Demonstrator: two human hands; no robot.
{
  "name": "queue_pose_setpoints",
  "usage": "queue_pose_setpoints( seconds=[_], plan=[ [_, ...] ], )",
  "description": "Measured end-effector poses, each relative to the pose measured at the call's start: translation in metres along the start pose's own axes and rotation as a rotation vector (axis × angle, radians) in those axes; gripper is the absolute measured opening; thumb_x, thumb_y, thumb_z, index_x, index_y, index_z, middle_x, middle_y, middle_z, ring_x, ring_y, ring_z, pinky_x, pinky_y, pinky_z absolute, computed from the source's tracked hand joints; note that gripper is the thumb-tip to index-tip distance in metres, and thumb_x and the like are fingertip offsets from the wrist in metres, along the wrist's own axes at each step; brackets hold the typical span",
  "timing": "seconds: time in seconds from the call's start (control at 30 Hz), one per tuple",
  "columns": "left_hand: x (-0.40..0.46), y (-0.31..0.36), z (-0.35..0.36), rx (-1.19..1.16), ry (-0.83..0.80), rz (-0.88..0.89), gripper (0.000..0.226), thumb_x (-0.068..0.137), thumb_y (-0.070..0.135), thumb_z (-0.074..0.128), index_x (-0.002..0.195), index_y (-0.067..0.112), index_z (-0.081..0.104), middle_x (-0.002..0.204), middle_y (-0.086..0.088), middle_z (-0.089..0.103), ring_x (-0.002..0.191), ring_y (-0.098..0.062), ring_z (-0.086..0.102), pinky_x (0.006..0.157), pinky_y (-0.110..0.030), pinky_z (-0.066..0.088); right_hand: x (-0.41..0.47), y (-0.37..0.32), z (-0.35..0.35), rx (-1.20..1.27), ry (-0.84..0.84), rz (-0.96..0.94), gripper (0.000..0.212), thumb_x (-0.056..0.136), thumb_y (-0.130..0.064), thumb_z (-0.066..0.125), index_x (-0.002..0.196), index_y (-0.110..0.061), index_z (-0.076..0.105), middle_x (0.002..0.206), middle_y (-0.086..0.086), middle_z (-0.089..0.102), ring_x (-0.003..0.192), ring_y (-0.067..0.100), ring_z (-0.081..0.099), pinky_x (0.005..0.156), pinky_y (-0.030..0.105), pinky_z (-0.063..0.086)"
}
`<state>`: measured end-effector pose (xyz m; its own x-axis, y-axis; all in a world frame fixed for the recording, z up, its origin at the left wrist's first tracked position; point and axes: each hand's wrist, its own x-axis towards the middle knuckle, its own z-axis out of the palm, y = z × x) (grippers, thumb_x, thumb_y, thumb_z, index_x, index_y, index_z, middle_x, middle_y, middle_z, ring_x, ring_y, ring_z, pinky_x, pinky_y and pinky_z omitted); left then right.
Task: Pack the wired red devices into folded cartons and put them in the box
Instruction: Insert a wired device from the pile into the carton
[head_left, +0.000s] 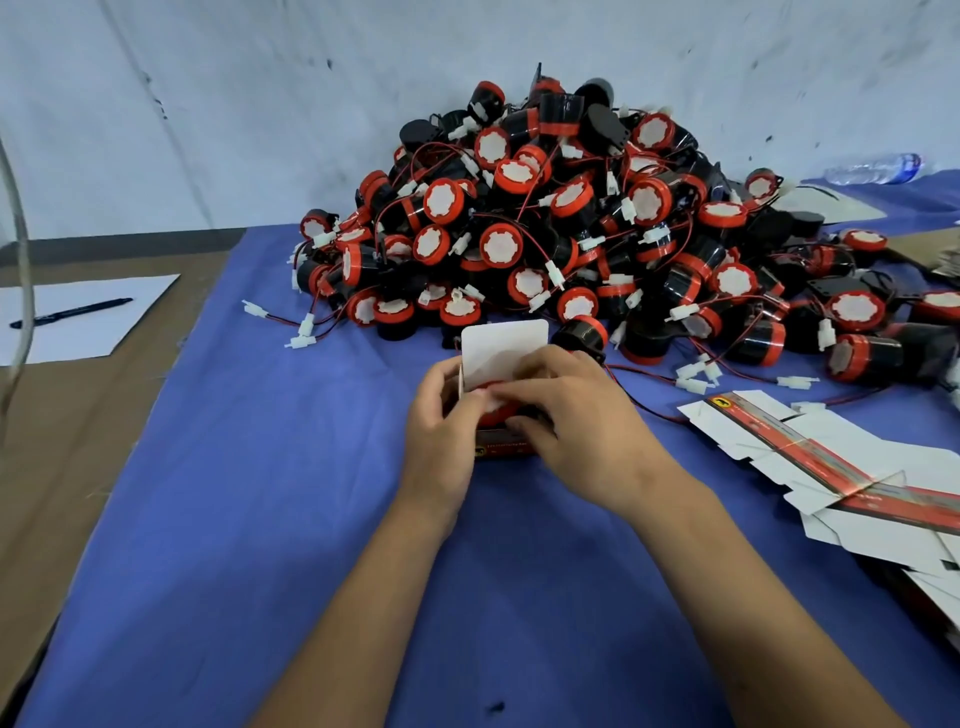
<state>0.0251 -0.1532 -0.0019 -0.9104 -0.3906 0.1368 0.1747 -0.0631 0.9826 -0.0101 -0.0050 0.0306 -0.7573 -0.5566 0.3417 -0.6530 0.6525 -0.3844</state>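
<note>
mid-table, on blue cloth (260, 519): small red carton (506, 448) standing upright, white top flap (504, 353) raised and open toward the far side. red device (493, 410) seated partly inside the carton mouth, mostly hidden by fingers.

left hand (441, 431) wrapped around the carton's left side, thumb curled over the open edge, gripping it. right hand (576, 431) over the carton's top and right side, fingers bent down onto the device and carton mouth; grip on the device likely but fingertip contact hidden, so exact pinch cannot be told. both hands close together, nearly touching over the carton.

behind the carton: large heap of red-and-black wired devices (597, 234), white connectors and thin red-black leads spilling out along the near edge, heap resting against pale backdrop (208, 104).

right of the hands: stack of flat unfolded cartons (841, 467), white with red printed strip, fanned loosely, well apart from the held carton.

far left: white sheet of paper (78, 317) with black pen (72, 313) lying on it, on brown surface beside the cloth. far right, top: clear plastic bottle (878, 167) lying on its side.
</note>
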Motion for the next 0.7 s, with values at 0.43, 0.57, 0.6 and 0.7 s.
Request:
queue_pose_setpoints(
  seconds=[0.43,0.57,0.6,0.7],
  plan=[
    [0.006,-0.008,-0.001,0.187,-0.006,0.021,0.036,0.089,0.004,0.076,0.117,0.023,0.062,0.104,0.007,0.074,0.096,-0.009,0.072,0.079,-0.025,0.061,0.005,-0.029,-0.026,-0.181,0.101,0.402,0.004,0.095,-0.013,0.059,0.092,-0.015,0.061,0.085,0.005,0.063,0.078,0.028,0.06,0.057,0.034,0.045],
    [0.005,-0.007,0.0,0.151,-0.021,-0.008,0.031,0.091,0.006,0.075,0.116,0.019,0.064,0.101,0.005,0.076,0.093,-0.011,0.073,0.071,-0.022,0.058,0.004,-0.049,-0.014,-0.19,0.086,0.375,0.019,0.087,-0.003,0.05,0.095,-0.018,0.057,0.086,0.002,0.059,0.069,0.02,0.044,0.048,0.028,0.024],
    [0.006,-0.008,0.0,0.154,-0.006,-0.007,0.025,0.094,0.007,0.071,0.115,0.02,0.065,0.102,0.004,0.076,0.093,-0.012,0.073,0.07,-0.022,0.057,0.003,-0.049,-0.012,-0.183,0.093,0.373,0.022,0.088,-0.004,0.05,0.099,-0.02,0.061,0.089,0.001,0.062,0.072,0.019,0.047,0.05,0.029,0.028],
    [0.006,-0.009,0.001,0.167,0.047,0.003,0.025,0.098,0.002,0.056,0.112,0.02,0.066,0.104,0.004,0.074,0.095,-0.013,0.071,0.071,-0.024,0.058,0.002,-0.049,-0.012,-0.189,0.101,0.377,0.02,0.095,-0.012,0.05,0.102,-0.021,0.066,0.093,0.0,0.065,0.078,0.018,0.052,0.06,0.028,0.035]
  ],
)
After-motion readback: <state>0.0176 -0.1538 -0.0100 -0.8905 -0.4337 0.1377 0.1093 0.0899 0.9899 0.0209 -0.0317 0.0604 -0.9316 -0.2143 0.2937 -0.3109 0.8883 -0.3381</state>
